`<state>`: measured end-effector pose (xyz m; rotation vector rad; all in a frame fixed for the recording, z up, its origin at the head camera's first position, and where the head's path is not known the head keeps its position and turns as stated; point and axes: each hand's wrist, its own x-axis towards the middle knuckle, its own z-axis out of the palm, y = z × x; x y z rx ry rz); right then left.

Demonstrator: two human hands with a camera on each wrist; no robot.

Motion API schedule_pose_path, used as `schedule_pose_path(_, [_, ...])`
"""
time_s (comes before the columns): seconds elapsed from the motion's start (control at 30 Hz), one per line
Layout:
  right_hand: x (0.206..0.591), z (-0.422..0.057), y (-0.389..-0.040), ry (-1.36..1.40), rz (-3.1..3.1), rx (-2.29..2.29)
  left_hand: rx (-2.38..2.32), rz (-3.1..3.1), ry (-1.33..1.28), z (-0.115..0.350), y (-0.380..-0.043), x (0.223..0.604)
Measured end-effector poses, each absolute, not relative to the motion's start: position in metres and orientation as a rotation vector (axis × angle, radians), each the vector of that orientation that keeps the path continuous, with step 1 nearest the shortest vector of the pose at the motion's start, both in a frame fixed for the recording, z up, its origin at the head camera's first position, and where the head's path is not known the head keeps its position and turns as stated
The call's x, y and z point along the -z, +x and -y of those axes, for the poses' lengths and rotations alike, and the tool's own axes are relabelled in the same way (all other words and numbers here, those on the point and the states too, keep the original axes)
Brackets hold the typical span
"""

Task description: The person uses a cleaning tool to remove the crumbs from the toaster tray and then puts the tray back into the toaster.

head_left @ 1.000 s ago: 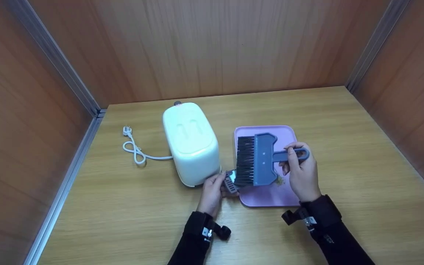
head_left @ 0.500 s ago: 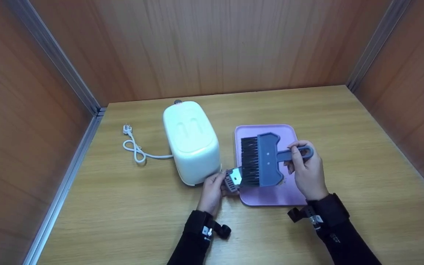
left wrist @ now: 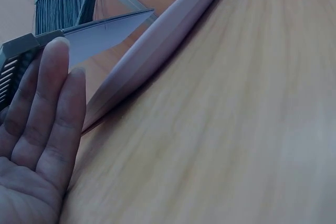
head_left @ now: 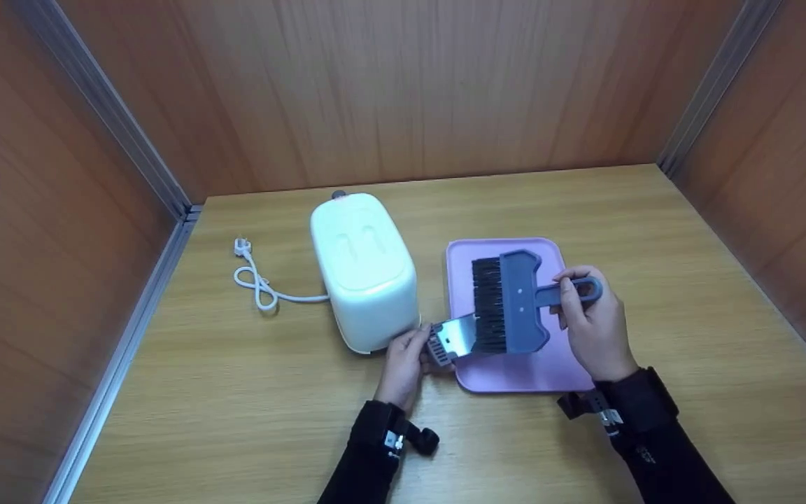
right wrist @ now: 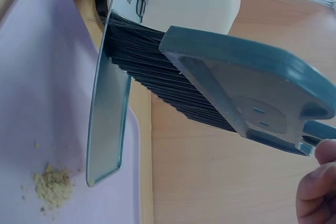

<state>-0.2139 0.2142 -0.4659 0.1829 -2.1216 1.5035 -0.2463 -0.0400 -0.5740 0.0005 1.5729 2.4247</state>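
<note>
My left hand (head_left: 401,365) pinches the slotted grey end of a thin, shiny crumb tray (head_left: 456,337) beside the white toaster (head_left: 364,273). The crumb tray slants over the near left part of a purple tray (head_left: 497,374). My right hand (head_left: 595,329) grips the handle of a blue-grey brush (head_left: 520,301) with dark bristles. Its bristles (right wrist: 152,72) touch the crumb tray's face in the right wrist view. A small heap of pale crumbs (right wrist: 52,186) lies on the purple tray there; in the head view the brush and right hand cover that spot.
A white power cord (head_left: 298,299) runs left from the toaster to a plug (head_left: 242,247) on the wooden table (head_left: 235,420). Wood-grain panels (head_left: 417,91) enclose the back and both sides.
My right hand and the brush have moved steadily right, uncovering more of the crumb tray. My left hand, the toaster and the purple tray stay in place.
</note>
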Motion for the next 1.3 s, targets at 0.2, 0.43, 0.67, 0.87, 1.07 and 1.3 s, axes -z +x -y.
schedule_pose_path(0.2, [0.462, -0.217, -0.213, 0.207, 2.179, -1.366, -2.42, -1.561, 0.017, 0.039, -0.247, 0.575])
schedule_pose_path(0.43, [0.459, -0.223, -0.214, 0.197, 2.225, -1.328, -2.424, -1.561, 0.006, 0.039, -0.247, 0.575])
schedule_pose_path(0.67, [0.461, -0.232, -0.216, 0.179, 2.256, -1.28, -2.411, -1.562, 0.013, 0.039, -0.247, 0.575])
schedule_pose_path(0.87, [0.462, -0.238, -0.22, 0.233, 2.232, -1.173, -2.425, -1.555, 0.03, 0.039, -0.247, 0.576])
schedule_pose_path(1.07, [0.462, -0.243, -0.223, 0.264, 2.226, -1.096, -2.425, -1.546, 0.032, 0.04, -0.246, 0.577])
schedule_pose_path(1.3, [0.463, -0.247, -0.224, 0.296, 2.236, -1.037, -2.419, -1.553, -0.001, 0.04, -0.246, 0.575])
